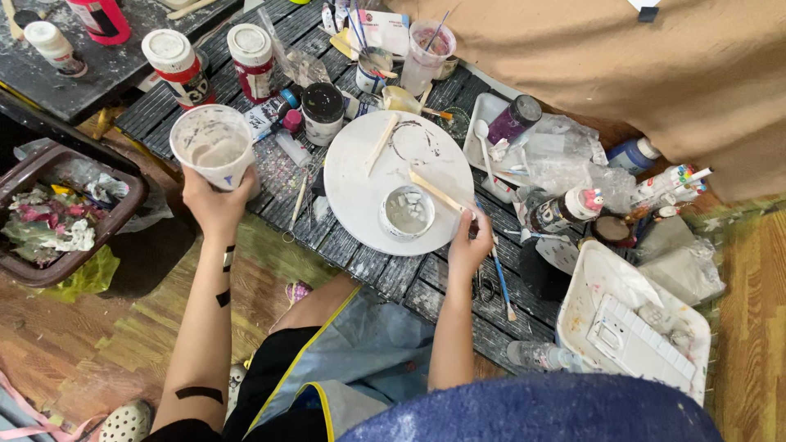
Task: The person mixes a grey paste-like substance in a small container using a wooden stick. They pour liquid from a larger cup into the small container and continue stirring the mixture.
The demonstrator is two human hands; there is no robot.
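Lowest in my frame, at right, a white tray [589,282] holds a white ridged block. Just above centre, my right hand [468,245] pinches a flat wooden stick [436,191], its far end over a small round mould [407,213] on the white round board [360,192]. A blue-handled brush [499,278] lies beside that hand. At left, my left hand [214,205] wraps its fingers around a paint-smeared plastic cup [213,147]. Farther up, upper left, stand two white-lidded jars with red labels [252,61] and a black-lidded jar [322,110]; a tan cloth [655,74] fills the upper right.
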